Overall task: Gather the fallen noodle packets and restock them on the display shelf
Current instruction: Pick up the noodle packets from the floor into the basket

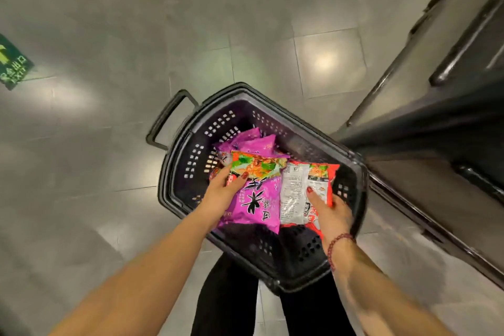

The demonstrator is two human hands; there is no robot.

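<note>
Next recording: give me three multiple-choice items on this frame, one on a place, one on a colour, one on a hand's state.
1. The black basket stands: A on a shelf; B on the tiled floor; C on a trolley.
2. The large noodle packet the left hand holds is: A blue; B purple; C yellow.
3. The right hand: A hangs empty; B presses the floor; C grips a red-and-white packet.
Answers: 1 B, floor tiles surround it; 2 B, its purple face shows beside the thumb; 3 C, its thumb lies across the packet.
</note>
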